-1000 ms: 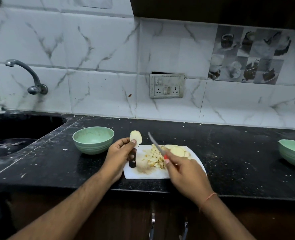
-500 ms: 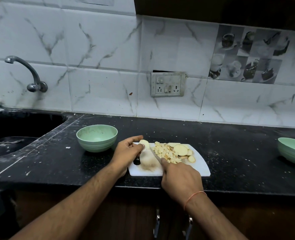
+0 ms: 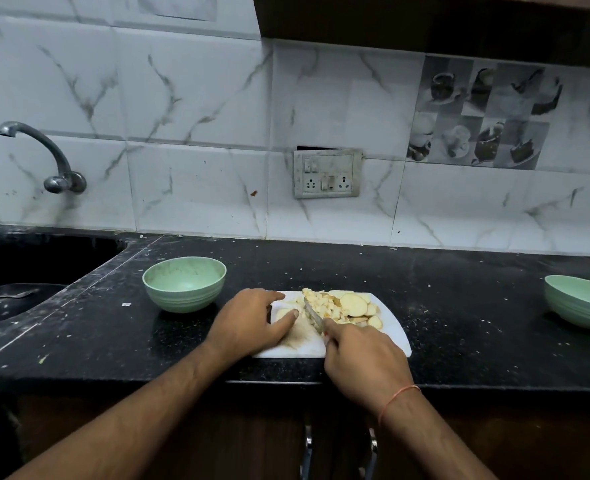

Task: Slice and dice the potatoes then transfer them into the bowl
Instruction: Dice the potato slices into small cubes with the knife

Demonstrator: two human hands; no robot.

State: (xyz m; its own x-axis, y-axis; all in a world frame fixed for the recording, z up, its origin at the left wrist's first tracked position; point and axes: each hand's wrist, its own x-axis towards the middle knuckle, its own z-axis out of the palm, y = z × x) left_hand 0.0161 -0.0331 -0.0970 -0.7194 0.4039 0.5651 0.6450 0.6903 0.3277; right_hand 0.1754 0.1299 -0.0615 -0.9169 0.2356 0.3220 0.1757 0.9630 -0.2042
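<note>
On the black speckled stone counter [image 3: 460, 306], seen from my head camera, a white plastic cutting board [image 3: 395, 336] lies near the front edge. My left hand [image 3: 252, 320] rests on the board's left part, fingers fairly straight, pressing a pale potato slice [image 3: 284, 313] flat under the fingertips. My right hand [image 3: 363, 358] is clenched round the handle of a steel-bladed kitchen knife [image 3: 312, 315], whose blade angles away from me, its edge at the slice's right side and just beside a heap of diced yellow potato pieces [image 3: 323, 306]. Round potato slices [image 3: 354, 304] lie stacked on the board's far right part, touching the heap. I see 1 pale green round bowl [image 3: 184, 284] standing just left of the board, with no potato in it that I can make out. A 2nd green bowl [image 3: 581, 301] sits well apart at the counter's right edge. A thin orange thread bracelet [image 3: 395, 398] circles my right wrist.
</note>
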